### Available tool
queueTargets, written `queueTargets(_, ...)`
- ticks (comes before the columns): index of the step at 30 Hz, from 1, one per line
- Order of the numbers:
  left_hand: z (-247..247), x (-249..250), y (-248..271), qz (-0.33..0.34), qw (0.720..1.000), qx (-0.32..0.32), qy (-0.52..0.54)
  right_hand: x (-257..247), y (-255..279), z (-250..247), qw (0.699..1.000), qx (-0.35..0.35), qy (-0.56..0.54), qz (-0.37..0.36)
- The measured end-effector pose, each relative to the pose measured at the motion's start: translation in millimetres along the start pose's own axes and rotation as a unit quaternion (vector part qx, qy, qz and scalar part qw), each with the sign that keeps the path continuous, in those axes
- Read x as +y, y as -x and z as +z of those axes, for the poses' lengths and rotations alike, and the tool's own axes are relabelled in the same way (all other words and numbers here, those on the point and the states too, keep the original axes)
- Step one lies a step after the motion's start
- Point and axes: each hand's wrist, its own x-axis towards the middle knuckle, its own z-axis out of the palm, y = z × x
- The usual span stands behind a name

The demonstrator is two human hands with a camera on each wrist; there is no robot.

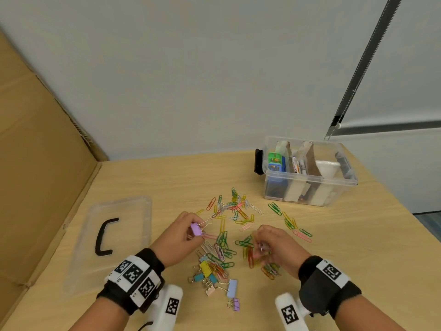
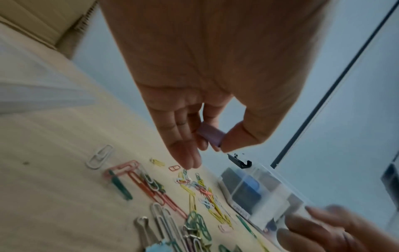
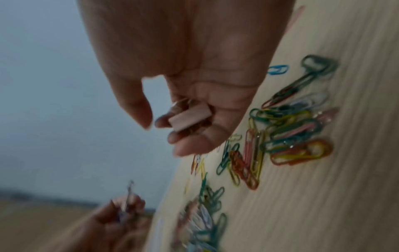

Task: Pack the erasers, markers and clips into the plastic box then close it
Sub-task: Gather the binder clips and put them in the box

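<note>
Coloured paper clips (image 1: pixel 235 211) lie scattered over the wooden table (image 1: pixel 358 235), with several binder clips (image 1: pixel 210 275) in a heap near me. My left hand (image 1: pixel 183 231) pinches a purple binder clip (image 1: pixel 196 229) (image 2: pixel 210 135) between thumb and fingers, just above the table. To the right, my right hand (image 1: pixel 272 247) (image 3: pixel 172 122) curls its fingers round a pale pink binder clip (image 3: pixel 190 116). The clear plastic box (image 1: pixel 343 181) stands open at the back right with erasers and markers (image 1: pixel 298 164) in its compartments.
The box's clear lid (image 1: pixel 133 216) with a black handle (image 1: pixel 103 237) lies flat on the left. A cardboard sheet (image 1: pixel 35 163) leans along the left side. A grey wall stands behind the table. Black latches (image 1: pixel 259 161) hang on the box's ends.
</note>
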Motion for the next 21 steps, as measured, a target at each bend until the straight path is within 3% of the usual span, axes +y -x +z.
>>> queueTargets(3, -6.7, -10.2, 6.4, -0.031, 0.999, 0.003, 0.038, 0.6, 1.5, 13.8, 0.972, -0.041, 0.231, -0.031)
queueTargets(7, -2.5, -17.0, 14.2, -0.075, 0.997, -0.018, 0.024, 7.2, 4.7, 36.6, 0.871, -0.123, 0.474, -0.028)
queueTargets(9, 5.8, -18.3, 20.0, -0.069, 0.997, -0.039, -0.010, 11.9, 3.4, 44.7, 0.824, -0.125, 0.553, -0.011)
queueTargets(11, 14.9, -18.8, 25.9, -0.059, 0.996, -0.054, -0.050, 15.5, 1.3, 50.8, 0.802, -0.115, 0.585, -0.022)
queueTargets(16, 32.7, -13.8, 30.8, -0.048, 0.985, -0.077, -0.148, 17.4, -0.6, 51.6, 0.796, -0.110, 0.595, -0.022)
queueTargets(21, 40.7, -12.7, 29.4, -0.056, 0.974, -0.078, -0.204, 12.1, 1.0, 37.9, 0.877, -0.125, 0.463, 0.022)
